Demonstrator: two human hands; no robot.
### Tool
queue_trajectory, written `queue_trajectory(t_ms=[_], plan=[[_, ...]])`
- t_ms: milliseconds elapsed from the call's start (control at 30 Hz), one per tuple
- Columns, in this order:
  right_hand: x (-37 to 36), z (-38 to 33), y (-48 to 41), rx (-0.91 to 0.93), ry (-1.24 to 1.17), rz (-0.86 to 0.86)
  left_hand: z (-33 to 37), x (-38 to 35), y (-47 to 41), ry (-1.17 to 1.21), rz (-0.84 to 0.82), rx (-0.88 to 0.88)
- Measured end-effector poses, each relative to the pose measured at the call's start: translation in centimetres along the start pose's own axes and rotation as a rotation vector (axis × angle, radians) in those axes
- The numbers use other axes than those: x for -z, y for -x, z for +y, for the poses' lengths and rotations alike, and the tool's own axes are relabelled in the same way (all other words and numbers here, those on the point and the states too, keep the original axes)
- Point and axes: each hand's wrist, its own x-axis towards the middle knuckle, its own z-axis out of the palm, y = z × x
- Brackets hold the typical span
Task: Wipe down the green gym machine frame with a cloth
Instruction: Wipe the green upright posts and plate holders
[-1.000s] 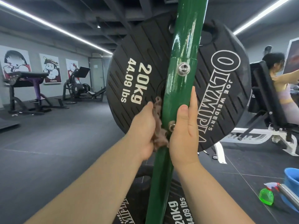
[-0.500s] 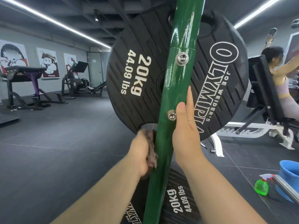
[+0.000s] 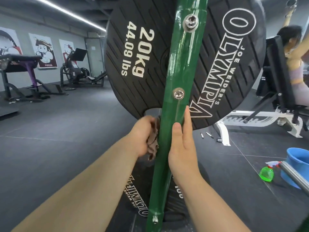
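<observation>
The wiping is judged to be under way, not finished. A brown cloth point(image 3: 153, 144) is held bunched in the left hand point(image 3: 142, 136), whose grip is curled round it, and it is pressed against the left face of the green frame point(image 3: 177, 104) just below the big weight plate point(image 3: 147, 64). The right hand point(image 3: 182, 148) is laid against the right edge of the frame with its fingers straight and pressed together; nothing is pinched by it, and it seems to serve as a brace.

The upper length of the frame is seen to be glossy with wet-looking streaks, so it is taken as wiped. The lower length, down to the small bolt point(image 3: 155, 219) near the floor, looks duller and is judged to be left, as are the faces turned away from the camera, which cannot be seen.

The frame is a flat-sided painted metal bar, leaning slightly, with two bright round bolts, the nearer bolt point(image 3: 178, 94) just above the right fingertips. The plate behind it is black, ribbed and matt, probably rubber-coated, with raised white lettering. The cloth is soft and crumpled. On the dark tiled floor point(image 3: 66, 156), toward the right edge, a green spray bottle point(image 3: 266, 174) is seen just beside a blue bucket point(image 3: 297, 164), both of smooth plastic.
</observation>
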Motion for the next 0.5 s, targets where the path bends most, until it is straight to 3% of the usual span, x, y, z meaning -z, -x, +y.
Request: queue_trajectory(t_ms=[100,167,400,500], plan=[[0.0,0.3,-0.1,0.008,-0.035,0.006,4.2,-1.6,0.0,0.069,-0.039,-0.229],[0.0,0.6,-0.1,0.003,-0.036,0.01,5.1,-2.1,0.0,0.1,-0.079,-0.285],[-0.2,1.1,0.1,0.023,-0.048,0.031,-4.1,0.4,0.8,-0.027,-0.015,0.01],[-0.3,1.2,0.2,0.048,-0.049,0.041,-0.2,-1.5,1.6,0.038,-0.006,-0.167]])
